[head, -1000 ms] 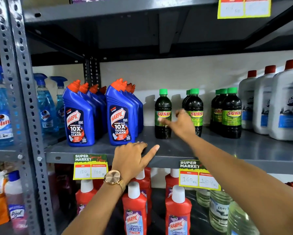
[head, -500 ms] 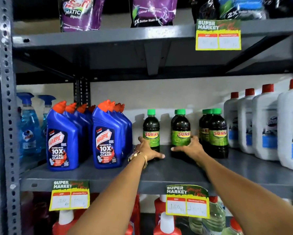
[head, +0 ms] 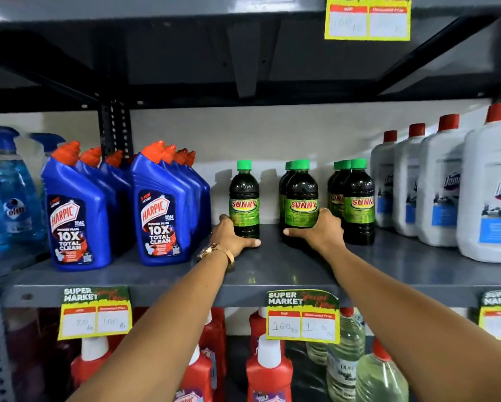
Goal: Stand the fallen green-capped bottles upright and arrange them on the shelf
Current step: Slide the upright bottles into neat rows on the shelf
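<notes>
Several dark green-capped SUNNY bottles stand upright on the grey shelf [head: 272, 271]. A single bottle [head: 244, 195] stands at the left, and my left hand [head: 232, 236] wraps its base, thumb lying along the shelf in front. A middle pair has its front bottle [head: 301, 198] gripped low by my right hand [head: 319, 230]. A third group [head: 358, 198] stands just right of that hand, untouched. No green-capped bottle lies on its side in view.
Blue Harpic bottles [head: 162, 210] crowd the shelf left of my left hand. White red-capped jugs [head: 443, 184] stand at the right. Spray bottles [head: 8, 198] sit far left. An upper shelf [head: 243, 53] hangs overhead. Red bottles [head: 268, 372] fill the shelf below.
Both hands have reached deeper onto the shelf and closed around the bases of two bottles. A second ago the left hand rested at the shelf's front edge. The view has moved closer.
</notes>
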